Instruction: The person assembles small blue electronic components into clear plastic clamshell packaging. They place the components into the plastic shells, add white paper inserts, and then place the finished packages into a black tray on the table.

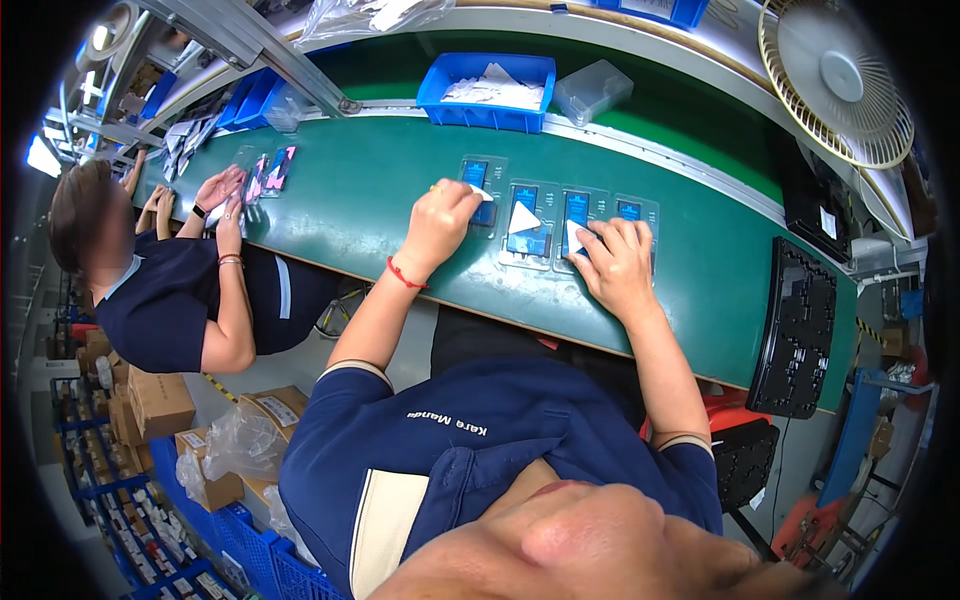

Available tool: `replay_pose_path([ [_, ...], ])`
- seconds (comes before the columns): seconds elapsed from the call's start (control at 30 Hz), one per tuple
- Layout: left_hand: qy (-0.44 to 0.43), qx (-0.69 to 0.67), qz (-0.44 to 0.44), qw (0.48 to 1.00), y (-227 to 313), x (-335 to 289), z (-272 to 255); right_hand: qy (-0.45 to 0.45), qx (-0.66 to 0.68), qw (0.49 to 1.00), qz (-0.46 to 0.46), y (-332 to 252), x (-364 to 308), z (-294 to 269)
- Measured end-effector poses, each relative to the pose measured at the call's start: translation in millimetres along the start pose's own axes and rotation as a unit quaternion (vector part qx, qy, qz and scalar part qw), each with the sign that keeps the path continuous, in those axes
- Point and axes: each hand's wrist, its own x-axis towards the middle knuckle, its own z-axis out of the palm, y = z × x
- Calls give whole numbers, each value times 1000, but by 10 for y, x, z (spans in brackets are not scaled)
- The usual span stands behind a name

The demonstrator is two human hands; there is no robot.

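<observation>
Several clear plastic blister packs with blue inserts lie in a row on the green tabletop in front of me. My left hand, a red cord on its wrist, pinches a small white paper piece over the leftmost pack. A white paper triangle rests on the second pack. My right hand has its thumb and fingers closed at another white paper piece on the third pack. That hand partly covers the rightmost pack.
A blue bin of white papers and a clear plastic box stand along the back. Black trays lie at the right end, below a fan. At left, a co-worker handles pink-and-dark packs.
</observation>
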Motion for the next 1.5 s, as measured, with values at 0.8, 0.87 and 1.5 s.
replay_pose_path([
  [0.8,-369,-30,-96,924,-1574,1728,1111,667,-13,546,-506,-1037,444,-1936],
  [0.87,-384,-7,-94,918,-1586,1720,1203,669,-19,542,-508,-1043,426,-1953],
  [1.5,-104,-633,-407,650,-301,1223,294,707,-45,503,-495,-890,294,-1858],
])
